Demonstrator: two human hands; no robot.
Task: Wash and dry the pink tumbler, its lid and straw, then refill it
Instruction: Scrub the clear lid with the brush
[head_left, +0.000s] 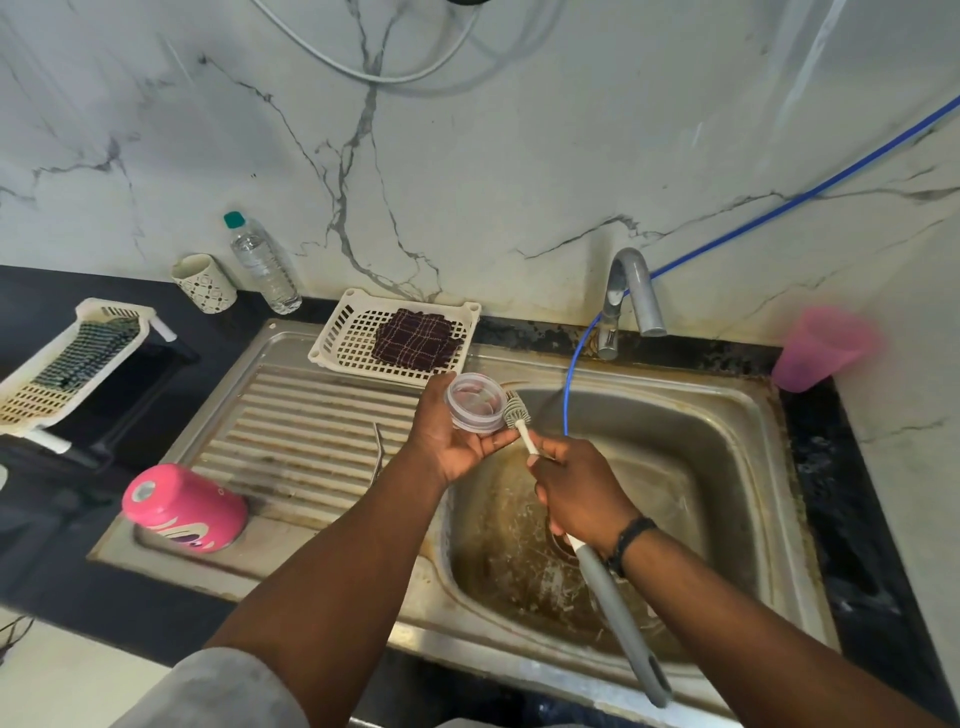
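Tumbler (184, 509): pink, upside down on the ribbed drainboard (311, 441) at your left
Lid (475, 401): clear, pinched in your left hand (457, 441) above the sink (727, 467) edge
Brush (519, 413): bristle head touching the lid's rim; your right hand (582, 491) is wrapped round its handle (grey end points back at you)
Straw (378, 449): thin bent one, lying on the drainboard
Pink cup (821, 348): by the tap (628, 296)

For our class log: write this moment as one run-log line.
left hand: holds lid | right hand: grips brush on lid | tumbler: upside-down on drainboard
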